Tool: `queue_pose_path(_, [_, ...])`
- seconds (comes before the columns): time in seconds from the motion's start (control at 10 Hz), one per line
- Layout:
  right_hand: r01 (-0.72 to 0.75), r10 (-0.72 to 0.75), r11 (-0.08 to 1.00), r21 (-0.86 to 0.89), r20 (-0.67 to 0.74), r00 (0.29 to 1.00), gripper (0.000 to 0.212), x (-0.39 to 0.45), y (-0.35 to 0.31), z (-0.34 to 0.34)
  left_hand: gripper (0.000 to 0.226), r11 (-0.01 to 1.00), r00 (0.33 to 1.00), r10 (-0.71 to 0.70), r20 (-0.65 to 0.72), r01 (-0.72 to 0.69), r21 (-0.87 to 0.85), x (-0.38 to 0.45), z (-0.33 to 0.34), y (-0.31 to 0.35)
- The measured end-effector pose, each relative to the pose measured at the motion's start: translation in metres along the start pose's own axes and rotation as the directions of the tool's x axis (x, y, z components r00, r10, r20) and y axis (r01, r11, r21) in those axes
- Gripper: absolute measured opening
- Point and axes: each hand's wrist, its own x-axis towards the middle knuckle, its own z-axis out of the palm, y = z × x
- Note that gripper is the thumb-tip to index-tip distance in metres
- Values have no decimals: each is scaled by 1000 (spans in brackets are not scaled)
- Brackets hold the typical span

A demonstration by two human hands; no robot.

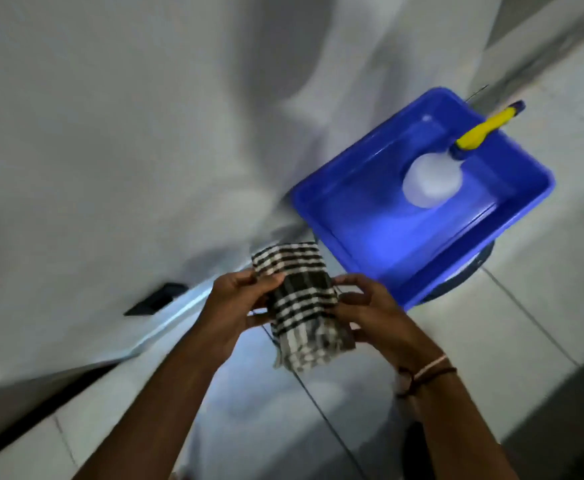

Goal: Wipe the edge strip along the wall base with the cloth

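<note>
checked woven cloth [302,306] folded between left hand [238,306] and right hand [370,311].

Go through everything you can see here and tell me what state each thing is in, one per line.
cloth: folded, held up off the floor by both hands
left hand: gripping the cloth's left edge
right hand: gripping the cloth's right edge
blue tub: open, no lid
spray bottle: lying on its side in the tub
edge strip: not touched by the cloth
</note>
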Motion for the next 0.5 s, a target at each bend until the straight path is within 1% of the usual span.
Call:
queue_pose_path(0.1, [-9, -11, 970, -243, -82, 997, 32, 3, -39, -58, 6, 999, 997, -45, -55, 43, -28, 7, 54, 13])
queue_pose_path(0.2, [68, -127, 905, -419, -115, 985, 27, 27, -75, -94, 11, 996, 991, -44, -124, 33, -88, 27, 105, 27])
queue_pose_path(0.3, [54, -153, 851, -523, -148, 977, 25, 56, -96, -105, 25, 997, 968, -71, -241, 58, -59, 53, 130, 34])
queue_pose_path(0.4, [17, -107, 768, -640, -102, 989, 33, 65, -108, -111, 16, 994, 946, -93, -310, 104, 19, 60, 141, 40])
queue_pose_path(0.5, [41, -96, 719, -694, -41, 994, 39, 37, -127, -109, 45, 979, 918, -39, -394, 113, 167, 32, 146, 54])
